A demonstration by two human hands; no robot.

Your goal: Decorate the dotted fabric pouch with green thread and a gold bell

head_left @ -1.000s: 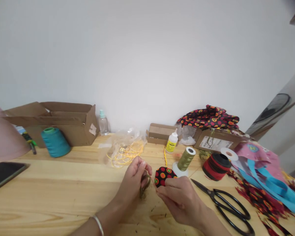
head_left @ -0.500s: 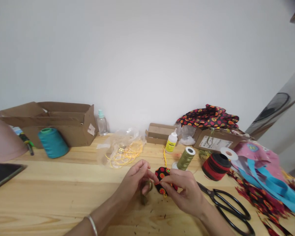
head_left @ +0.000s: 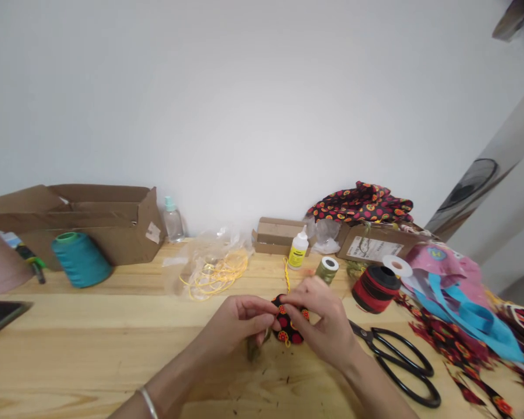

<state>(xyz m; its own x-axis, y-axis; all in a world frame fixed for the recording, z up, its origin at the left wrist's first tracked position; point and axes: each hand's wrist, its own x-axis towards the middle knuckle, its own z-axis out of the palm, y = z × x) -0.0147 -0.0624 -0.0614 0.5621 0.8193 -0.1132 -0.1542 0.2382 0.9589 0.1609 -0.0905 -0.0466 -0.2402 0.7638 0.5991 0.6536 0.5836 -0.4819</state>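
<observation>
A: What occupies the center of the table (head_left: 91, 355)?

B: A patterned piece (head_left: 289, 333), black with red and orange flowers, set between the two hands. A yellow cord (head_left: 287, 276) extends from its far edge, a small yellow loop (head_left: 287, 343) from its near edge.

A: And the left hand (head_left: 240, 323)?

B: Its forefinger and thumb tips meet the piece's left side. The grip is closed below, with curled fingers on an olive strip (head_left: 253, 349), slightly blurred, that hangs beneath.

A: The right hand (head_left: 325, 326)?

B: Its grip is closed on the patterned piece, thumb and forefinger drawn together at the upper part. From here I cannot tell whether a thread lies between them.

A: The surroundings?

B: Just behind the right hand, an olive spool (head_left: 326, 272), partly hidden; farther back, a white bottle (head_left: 296, 254) with a yellow label. To its right, black-handled scissors (head_left: 367, 336) lie near the forearm, in front of a red-and-black roll (head_left: 369, 294).
</observation>
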